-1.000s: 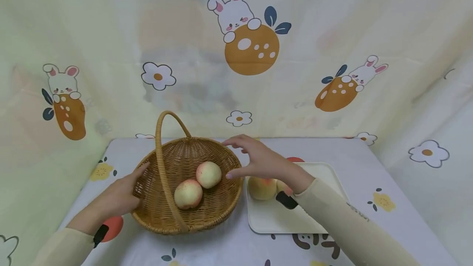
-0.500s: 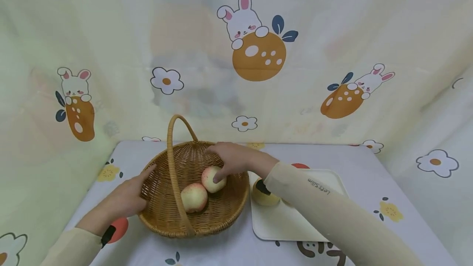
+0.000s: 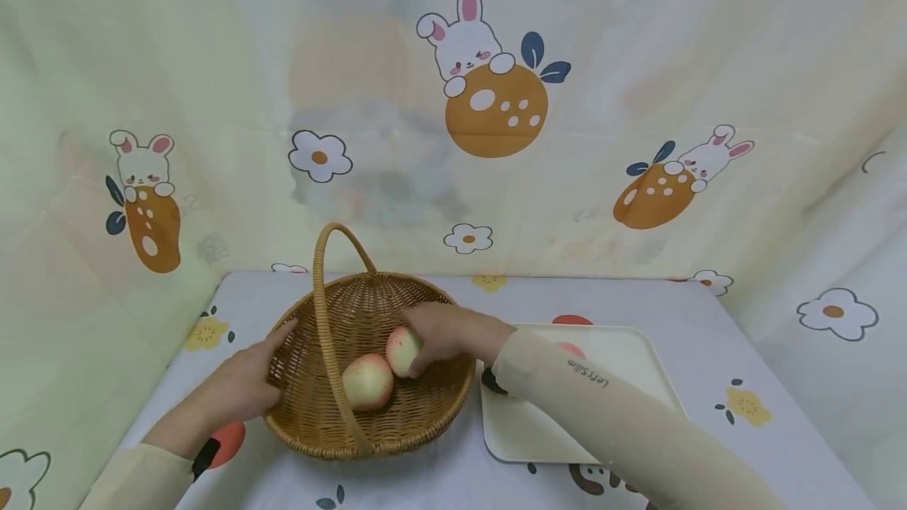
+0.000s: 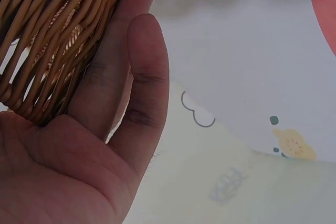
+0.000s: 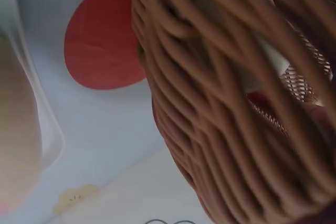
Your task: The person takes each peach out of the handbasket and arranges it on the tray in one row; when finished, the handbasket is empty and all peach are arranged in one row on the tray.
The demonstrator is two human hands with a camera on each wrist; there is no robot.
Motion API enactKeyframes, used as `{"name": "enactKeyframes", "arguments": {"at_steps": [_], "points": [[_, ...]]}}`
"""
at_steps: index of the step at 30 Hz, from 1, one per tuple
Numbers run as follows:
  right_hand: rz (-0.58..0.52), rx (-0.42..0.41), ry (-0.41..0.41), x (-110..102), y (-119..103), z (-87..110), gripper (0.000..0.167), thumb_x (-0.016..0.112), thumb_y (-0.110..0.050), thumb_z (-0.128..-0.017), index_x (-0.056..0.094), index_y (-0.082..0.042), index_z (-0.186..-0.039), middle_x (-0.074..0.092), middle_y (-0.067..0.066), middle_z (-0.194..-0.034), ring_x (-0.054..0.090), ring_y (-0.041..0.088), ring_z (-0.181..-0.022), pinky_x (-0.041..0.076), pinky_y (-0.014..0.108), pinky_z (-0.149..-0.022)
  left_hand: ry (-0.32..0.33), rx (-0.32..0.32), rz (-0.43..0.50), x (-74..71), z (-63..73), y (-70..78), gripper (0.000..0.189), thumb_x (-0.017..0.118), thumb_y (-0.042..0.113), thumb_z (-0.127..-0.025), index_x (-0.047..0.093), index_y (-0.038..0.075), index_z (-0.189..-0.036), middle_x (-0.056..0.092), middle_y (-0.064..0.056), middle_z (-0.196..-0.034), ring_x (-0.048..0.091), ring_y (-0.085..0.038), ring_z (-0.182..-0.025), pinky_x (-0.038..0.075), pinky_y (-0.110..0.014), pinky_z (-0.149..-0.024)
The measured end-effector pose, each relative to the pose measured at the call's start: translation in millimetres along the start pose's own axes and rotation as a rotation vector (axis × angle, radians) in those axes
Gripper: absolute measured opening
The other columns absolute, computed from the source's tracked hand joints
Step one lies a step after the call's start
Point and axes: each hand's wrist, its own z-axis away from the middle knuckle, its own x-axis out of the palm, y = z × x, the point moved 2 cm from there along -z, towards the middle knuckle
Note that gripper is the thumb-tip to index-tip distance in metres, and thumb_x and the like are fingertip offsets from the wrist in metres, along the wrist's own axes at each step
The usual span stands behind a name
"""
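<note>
A brown wicker basket (image 3: 397,435) with a tall handle stands left of centre and holds two pale yellow, pink-blushed peaches. My right hand (image 3: 449,330) reaches inside and grips the right peach (image 3: 401,351), thumb in front and fingers curled behind, partly hidden. Close beside it, the left peach (image 3: 368,382) lies on the basket's floor. My left hand (image 3: 237,384) rests against the basket's left side, index finger at the rim. In the left wrist view its nearly straight fingers (image 4: 149,77) lie along the outer weave. The right wrist view shows mostly the basket's wall (image 5: 220,108).
To the right lies a white tray (image 3: 524,435), partly covered by my right sleeve (image 3: 602,400). A reddish peach (image 3: 571,350) shows on it beyond the sleeve. The cloth (image 3: 425,486) has printed red circles and yellow flowers. A printed curtain (image 3: 383,101) hangs behind.
My right hand has moved left and down from over the basket's right rim, and now grips the right peach. The left hand stays at the basket's side. The view has shifted slightly.
</note>
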Motion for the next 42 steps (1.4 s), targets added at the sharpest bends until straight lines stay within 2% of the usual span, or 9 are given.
{"name": "enactKeyframes", "arguments": {"at_steps": [7,11,16,18,22,26,32,35,42], "points": [[0.004,0.019,-0.034,9.2,-5.3,1.7,0.066,0.087,-0.036,-0.077,0.059,-0.013,-0.133,0.063,0.001,-0.124,0.055,0.019,-0.12,0.043,0.034,-0.1,-0.004,-0.011,0.002,-0.3,0.0,0.3,0.101,0.064,-0.01,-0.068,0.022,0.001,-0.16,0.041,-0.038,-0.145,0.055,-0.037,-0.102,0.049,-0.043,-0.072],[-0.031,0.032,-0.007,12.2,-6.4,3.8,0.062,0.093,-0.032,-0.07,0.06,-0.021,-0.121,0.064,-0.007,-0.106,0.059,0.013,-0.102,0.047,0.032,-0.089,-0.01,-0.013,0.007,0.3,-0.7,0.3,0.101,0.064,-0.01,-0.068,0.022,0.001,-0.159,0.042,-0.038,-0.145,0.055,-0.037,-0.1,0.049,-0.042,-0.071],[-0.011,0.014,0.075,11.8,-6.3,6.7,0.069,0.097,-0.031,-0.059,0.059,-0.023,-0.115,0.061,-0.009,-0.1,0.058,0.011,-0.093,0.048,0.032,-0.081,-0.011,-0.002,0.003,1.4,-0.8,-0.1,0.101,0.064,-0.01,-0.067,0.022,0.0,-0.159,0.043,-0.038,-0.145,0.056,-0.036,-0.1,0.049,-0.043,-0.072],[-0.064,-0.017,0.119,7.4,-4.7,9.2,0.071,0.097,-0.029,-0.059,0.057,-0.022,-0.118,0.061,-0.008,-0.104,0.058,0.011,-0.095,0.049,0.031,-0.081,-0.013,-0.001,0.002,1.1,-1.0,0.0,0.101,0.064,-0.01,-0.068,0.022,0.0,-0.159,0.042,-0.038,-0.145,0.056,-0.036,-0.101,0.049,-0.043,-0.073],[-0.293,-0.104,0.194,-8.0,2.8,19.9,0.08,0.094,-0.021,-0.063,0.055,-0.014,-0.133,0.057,-0.002,-0.121,0.057,0.012,-0.105,0.049,0.031,-0.088,-0.018,-0.006,0.003,-0.3,-0.9,0.2,0.101,0.064,-0.009,-0.069,0.021,0.001,-0.16,0.043,-0.038,-0.144,0.056,-0.036,-0.098,0.05,-0.042,-0.071],[-0.504,-0.157,0.274,-23.2,16.2,41.8,0.088,0.092,-0.015,-0.065,0.052,-0.013,-0.142,0.051,0.002,-0.132,0.056,0.017,-0.112,0.05,0.036,-0.09,-0.023,-0.009,0.012,-0.7,-0.7,-0.4,0.101,0.063,-0.01,-0.069,0.021,0.001,-0.16,0.044,-0.038,-0.143,0.056,-0.035,-0.095,0.049,-0.04,-0.067],[-0.791,-0.267,0.381,-39.3,51.6,89.2,0.084,0.089,0.0,-0.067,0.05,-0.01,-0.142,0.053,0.005,-0.136,0.058,0.026,-0.119,0.048,0.045,-0.098,-0.026,0.004,0.02,-1.0,-2.8,-2.1,0.101,0.063,-0.009,-0.069,0.021,0.001,-0.16,0.044,-0.038,-0.144,0.056,-0.035,-0.095,0.048,-0.038,-0.065],[-0.827,-0.268,0.427,-42.2,74.5,113.6,0.084,0.088,0.002,-0.069,0.048,-0.009,-0.142,0.055,0.008,-0.135,0.058,0.029,-0.121,0.049,0.042,-0.098,-0.027,0.013,0.01,-2.2,-2.9,-2.2,0.101,0.064,-0.009,-0.069,0.021,0.001,-0.16,0.043,-0.038,-0.144,0.056,-0.036,-0.096,0.048,-0.039,-0.067],[-0.756,-0.086,0.522,-31.5,123.8,172.6,0.083,0.089,-0.003,-0.071,0.046,-0.01,-0.142,0.055,0.01,-0.134,0.057,0.027,-0.118,0.051,0.033,-0.093,-0.044,0.019,0.004,-3.6,-4.5,-1.7,0.101,0.065,-0.008,-0.069,0.021,0.002,-0.16,0.04,-0.038,-0.146,0.055,-0.036,-0.098,0.048,-0.041,-0.07]]}}
